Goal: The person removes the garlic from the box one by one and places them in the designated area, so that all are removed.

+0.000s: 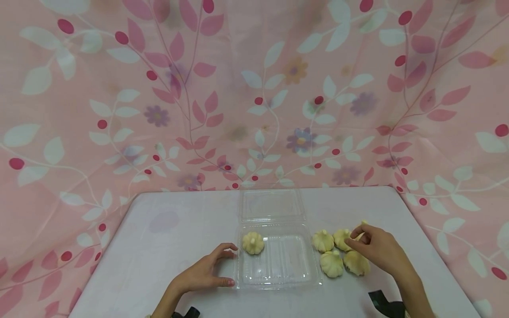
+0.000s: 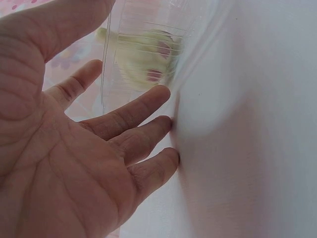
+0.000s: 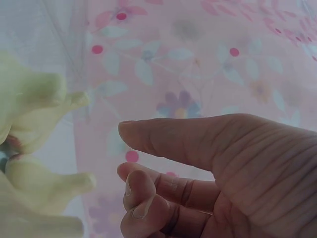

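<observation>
A clear plastic clamshell container [image 1: 278, 282] lies with its lid [image 1: 272, 205] folded back. One garlic bulb [image 1: 253, 243] sits in its left back corner; the left wrist view shows this garlic bulb [image 2: 146, 57] through the clear wall. My left hand [image 1: 203, 271] is at the container's left side, fingers spread and loosely bent, with nothing in its grasp. Over the group of garlic bulbs [image 1: 332, 264] right of the container hovers my right hand [image 1: 379, 249], partly hiding the back bulbs. In the right wrist view its thumb [image 3: 168, 136] stands apart from the loosely bent fingers, holding nothing.
Container and bulbs rest on a white table [image 1: 191, 212] with rounded back corners. A pink floral curtain [image 1: 254, 88] hangs behind the table and down both sides. Black straps [image 1: 387, 304] show near the wrists.
</observation>
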Demonstrator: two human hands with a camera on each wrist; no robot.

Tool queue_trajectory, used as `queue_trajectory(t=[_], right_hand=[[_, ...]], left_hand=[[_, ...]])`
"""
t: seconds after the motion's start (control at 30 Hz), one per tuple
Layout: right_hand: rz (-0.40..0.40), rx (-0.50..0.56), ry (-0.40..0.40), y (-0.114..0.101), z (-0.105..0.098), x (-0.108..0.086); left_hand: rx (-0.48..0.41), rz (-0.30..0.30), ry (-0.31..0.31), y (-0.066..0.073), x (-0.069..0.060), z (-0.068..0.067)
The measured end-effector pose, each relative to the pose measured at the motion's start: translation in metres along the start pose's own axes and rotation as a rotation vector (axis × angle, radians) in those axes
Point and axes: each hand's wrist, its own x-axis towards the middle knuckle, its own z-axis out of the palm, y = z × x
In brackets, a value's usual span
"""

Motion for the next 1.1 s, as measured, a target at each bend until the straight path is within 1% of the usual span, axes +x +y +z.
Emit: queue_trajectory(t=[0.3, 0.63, 0.8, 1.1], right_hand=[[-0.019, 0.019, 0.013, -0.013, 0.002, 0.004], [-0.027, 0.031, 0.010, -0.025, 0.007, 0.008], [-0.041, 0.037, 0.005, -0.030, 0.010, 0.011], [-0.059, 0.078, -0.012, -0.039, 0.015, 0.016]], left_hand=[[0.002, 0.012, 0.000, -0.001, 0.000, 0.000], [0.016, 0.006, -0.001, -0.003, 0.000, 0.000], [0.002, 0.001, -0.002, -0.001, 0.001, 0.000], [-0.003, 0.024, 0.005, -0.001, 0.000, 0.000]])
